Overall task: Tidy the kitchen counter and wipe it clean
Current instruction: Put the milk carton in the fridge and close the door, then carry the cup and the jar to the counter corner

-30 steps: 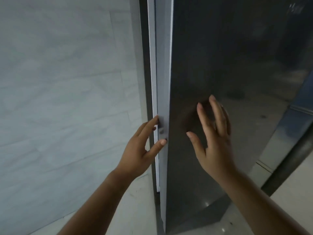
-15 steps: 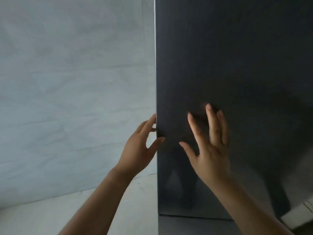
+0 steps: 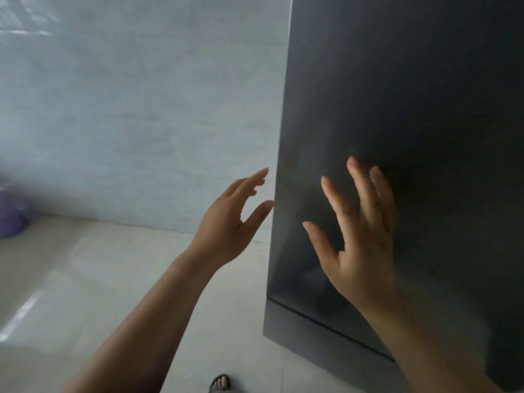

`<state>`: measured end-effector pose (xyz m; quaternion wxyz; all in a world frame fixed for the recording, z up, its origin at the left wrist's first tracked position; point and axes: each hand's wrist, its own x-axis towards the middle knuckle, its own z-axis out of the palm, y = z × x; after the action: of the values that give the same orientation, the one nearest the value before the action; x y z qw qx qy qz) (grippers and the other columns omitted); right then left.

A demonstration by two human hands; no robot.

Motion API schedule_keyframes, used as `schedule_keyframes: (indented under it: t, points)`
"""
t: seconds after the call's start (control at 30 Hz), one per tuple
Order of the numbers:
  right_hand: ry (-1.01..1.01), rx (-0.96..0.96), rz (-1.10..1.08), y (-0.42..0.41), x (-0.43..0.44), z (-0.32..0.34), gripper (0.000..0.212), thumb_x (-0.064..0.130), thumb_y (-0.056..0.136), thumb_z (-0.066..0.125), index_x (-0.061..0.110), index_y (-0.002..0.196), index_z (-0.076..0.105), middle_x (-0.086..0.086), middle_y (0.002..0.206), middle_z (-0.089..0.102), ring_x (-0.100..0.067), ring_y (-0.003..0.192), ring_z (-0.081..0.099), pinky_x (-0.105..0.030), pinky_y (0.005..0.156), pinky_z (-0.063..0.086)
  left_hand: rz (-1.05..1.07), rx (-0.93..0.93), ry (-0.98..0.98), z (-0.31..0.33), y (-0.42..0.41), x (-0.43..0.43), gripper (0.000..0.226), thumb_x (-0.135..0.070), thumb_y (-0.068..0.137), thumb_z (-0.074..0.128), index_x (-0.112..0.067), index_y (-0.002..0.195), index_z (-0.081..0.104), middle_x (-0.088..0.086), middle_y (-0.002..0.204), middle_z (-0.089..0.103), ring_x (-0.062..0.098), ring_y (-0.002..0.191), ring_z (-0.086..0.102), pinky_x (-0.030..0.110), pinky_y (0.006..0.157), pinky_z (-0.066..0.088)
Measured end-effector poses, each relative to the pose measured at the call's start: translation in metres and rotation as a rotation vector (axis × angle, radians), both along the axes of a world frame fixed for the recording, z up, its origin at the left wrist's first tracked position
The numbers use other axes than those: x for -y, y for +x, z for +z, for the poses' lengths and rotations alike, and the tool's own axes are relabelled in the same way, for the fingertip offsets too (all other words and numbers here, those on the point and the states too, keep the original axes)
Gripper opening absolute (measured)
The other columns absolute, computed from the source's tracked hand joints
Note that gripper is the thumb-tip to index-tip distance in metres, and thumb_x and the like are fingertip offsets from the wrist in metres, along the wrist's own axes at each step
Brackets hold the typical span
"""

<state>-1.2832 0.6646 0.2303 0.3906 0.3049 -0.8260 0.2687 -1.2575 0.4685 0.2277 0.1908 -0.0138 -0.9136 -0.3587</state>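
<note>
A tall dark grey door (image 3: 411, 114) of a cabinet or fridge fills the right half of the view and looks flush with its body. My right hand (image 3: 357, 239) is spread flat against or just off the door's front, fingers apart. My left hand (image 3: 229, 222) hovers beside the door's left edge with fingers apart and nothing in it; its thumb tip is at the edge. No counter or cloth is in view.
A pale grey tiled wall (image 3: 127, 109) stands to the left. Light floor tiles (image 3: 85, 279) run below it. A purple object (image 3: 10, 217) sits at the far left edge. A sandalled foot (image 3: 219, 382) shows at the bottom.
The door swung from ajar to flush under both hands. My left hand has come off the door's edge and opened. The view has tilted down and left.
</note>
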Motion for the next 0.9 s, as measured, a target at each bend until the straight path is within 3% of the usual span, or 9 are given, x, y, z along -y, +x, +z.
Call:
schedule_keyframes:
  t: [0.1, 0.23, 0.33, 0.4, 0.47, 0.53, 0.67, 0.8, 0.9]
  points:
    - [-0.064, 0.247, 0.214, 0.024, -0.002, -0.026, 0.050, 0.039, 0.088, 0.056, 0.007, 0.127, 0.053, -0.013, 0.136, 0.048, -0.023, 0.130, 0.040, -0.028, 0.107, 0.033, 0.083, 0.069, 0.040, -0.030, 0.047, -0.004, 0.052, -0.060, 0.086, 0.036, -0.041, 0.134, 0.041, -0.018, 0.125, 0.055, -0.003, 0.109, 0.053, 0.008, 0.074, 0.042]
    - [-0.168, 0.639, 0.417, 0.065, 0.000, -0.069, 0.047, 0.041, 0.090, 0.050, 0.009, 0.125, 0.052, -0.001, 0.130, 0.053, -0.011, 0.122, 0.048, -0.030, 0.099, 0.043, 0.204, 0.234, 0.105, -0.075, 0.126, -0.013, 0.044, -0.057, 0.088, 0.042, -0.041, 0.129, 0.046, -0.024, 0.117, 0.058, -0.006, 0.108, 0.053, 0.010, 0.086, 0.040]
    - [-0.093, 0.893, 0.490, 0.095, 0.004, -0.098, 0.047, 0.050, 0.089, 0.043, 0.020, 0.124, 0.051, 0.014, 0.128, 0.052, -0.002, 0.121, 0.046, -0.021, 0.100, 0.039, 0.320, 0.337, 0.262, -0.104, 0.188, -0.022, 0.044, -0.060, 0.084, 0.047, -0.041, 0.124, 0.051, -0.025, 0.111, 0.062, -0.007, 0.105, 0.055, 0.010, 0.087, 0.040]
    - [-0.013, 0.996, 0.549, 0.110, 0.007, -0.112, 0.045, 0.053, 0.089, 0.041, 0.025, 0.123, 0.051, 0.019, 0.126, 0.051, 0.000, 0.120, 0.046, -0.013, 0.098, 0.034, 0.415, 0.395, 0.406, -0.117, 0.225, -0.026, 0.042, -0.062, 0.082, 0.049, -0.043, 0.120, 0.054, -0.027, 0.107, 0.064, -0.006, 0.104, 0.058, 0.016, 0.088, 0.043]
    - [0.046, 1.092, 0.607, 0.122, 0.012, -0.124, 0.044, 0.053, 0.089, 0.041, 0.026, 0.121, 0.052, 0.020, 0.127, 0.051, -0.001, 0.120, 0.046, -0.012, 0.097, 0.034, 0.508, 0.426, 0.533, -0.126, 0.256, -0.025, 0.038, -0.062, 0.082, 0.051, -0.044, 0.115, 0.057, -0.027, 0.105, 0.065, -0.005, 0.102, 0.060, 0.024, 0.088, 0.046]
    - [0.085, 1.191, 0.650, 0.132, 0.020, -0.133, 0.046, 0.055, 0.088, 0.040, 0.027, 0.121, 0.052, 0.021, 0.126, 0.051, -0.001, 0.121, 0.046, -0.016, 0.097, 0.035, 0.604, 0.438, 0.632, -0.132, 0.283, -0.020, 0.033, -0.058, 0.082, 0.051, -0.042, 0.110, 0.060, -0.023, 0.104, 0.067, -0.003, 0.101, 0.061, 0.021, 0.085, 0.047]
    - [0.155, 1.275, 0.704, 0.153, 0.057, -0.140, 0.044, 0.053, 0.086, 0.040, 0.027, 0.119, 0.054, 0.023, 0.122, 0.053, 0.003, 0.116, 0.048, -0.018, 0.096, 0.038, 0.730, 0.441, 0.700, -0.137, 0.323, 0.005, 0.029, -0.053, 0.082, 0.050, -0.043, 0.108, 0.060, -0.022, 0.103, 0.067, -0.003, 0.101, 0.061, 0.010, 0.080, 0.047]
    - [0.236, 1.242, 0.797, 0.175, 0.127, -0.134, 0.040, 0.051, 0.085, 0.040, 0.028, 0.115, 0.055, 0.021, 0.118, 0.056, 0.003, 0.110, 0.052, -0.010, 0.090, 0.039, 0.816, 0.414, 0.672, -0.139, 0.351, 0.048, 0.040, -0.064, 0.079, 0.045, -0.044, 0.112, 0.056, -0.023, 0.105, 0.064, -0.007, 0.102, 0.058, 0.022, 0.086, 0.046]
    - [0.290, 1.193, 0.909, 0.198, 0.193, -0.129, 0.038, 0.051, 0.086, 0.040, 0.029, 0.115, 0.054, 0.021, 0.119, 0.055, 0.003, 0.112, 0.051, -0.013, 0.092, 0.041, 0.890, 0.390, 0.623, -0.136, 0.379, 0.091, 0.043, -0.066, 0.078, 0.041, -0.044, 0.113, 0.054, -0.028, 0.105, 0.061, -0.013, 0.101, 0.054, 0.010, 0.080, 0.043]
